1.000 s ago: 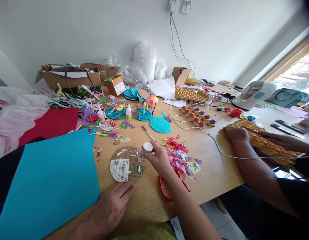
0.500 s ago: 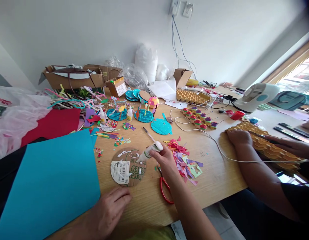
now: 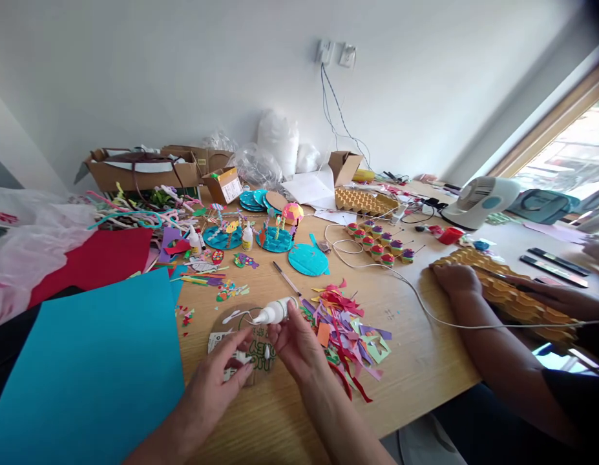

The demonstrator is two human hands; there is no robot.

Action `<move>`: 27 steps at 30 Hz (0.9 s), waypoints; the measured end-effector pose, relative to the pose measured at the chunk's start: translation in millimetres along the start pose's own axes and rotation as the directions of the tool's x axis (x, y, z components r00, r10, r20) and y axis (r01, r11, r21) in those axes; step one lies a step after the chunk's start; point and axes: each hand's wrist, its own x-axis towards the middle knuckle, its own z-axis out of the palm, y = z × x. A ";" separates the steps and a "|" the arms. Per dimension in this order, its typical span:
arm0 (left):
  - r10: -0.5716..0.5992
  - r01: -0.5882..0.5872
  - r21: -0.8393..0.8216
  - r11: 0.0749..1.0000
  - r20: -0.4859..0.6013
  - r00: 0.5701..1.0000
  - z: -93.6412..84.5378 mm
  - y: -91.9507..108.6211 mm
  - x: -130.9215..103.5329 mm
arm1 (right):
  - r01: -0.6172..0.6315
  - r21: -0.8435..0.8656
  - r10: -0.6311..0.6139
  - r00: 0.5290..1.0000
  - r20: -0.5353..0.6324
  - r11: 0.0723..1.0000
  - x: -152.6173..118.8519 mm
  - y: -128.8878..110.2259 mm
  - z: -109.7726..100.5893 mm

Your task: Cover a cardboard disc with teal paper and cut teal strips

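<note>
Head view | right hand grips tilted glue bottle above cardboard disc bearing glue on counter | left hand, fingers parted, near nozzle | stray squeeze could dribble onto them

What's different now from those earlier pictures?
The right hand has tipped the white plastic squeeze bottle from nozzle-down to nearly sideways, its nozzle now pointing left. The left hand has left the wooden table and moved forward and up, over the round brown cardboard piece. That cardboard and the big blue sheet stayed put.
</note>
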 end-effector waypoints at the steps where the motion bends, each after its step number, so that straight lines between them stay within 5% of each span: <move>1: -0.030 0.026 -0.077 0.997 -0.046 0.999 4.7 0.1 8.1 | -0.029 0.048 0.029 1.000 -0.008 0.998 -0.6 5.4 4.4; 8: -0.002 -0.018 -0.263 0.965 -0.075 0.997 12.7 7.8 48.5 | -0.080 0.098 0.071 0.993 0.093 0.992 -3.9 22.1 35.2; 12: -0.020 -0.004 -0.306 0.952 -0.075 0.997 -4.8 23.0 61.0 | -0.100 -0.125 0.116 0.985 0.129 0.987 -2.3 11.8 37.7; 15: -0.040 0.013 -0.320 0.947 -0.079 0.996 -19.6 37.3 70.3 | 0.089 -0.380 -0.042 0.991 0.130 0.921 2.0 -4.9 35.8; 21: -0.038 0.023 -0.339 0.940 -0.037 0.999 -24.8 45.6 85.8 | 0.406 -0.768 -0.171 0.912 0.372 0.495 17.5 -41.1 47.4; 27: 0.034 -0.034 -0.248 0.968 -0.008 0.999 -10.6 19.7 101.0 | 0.530 -0.847 -0.125 0.839 0.529 -0.028 25.2 -40.6 58.8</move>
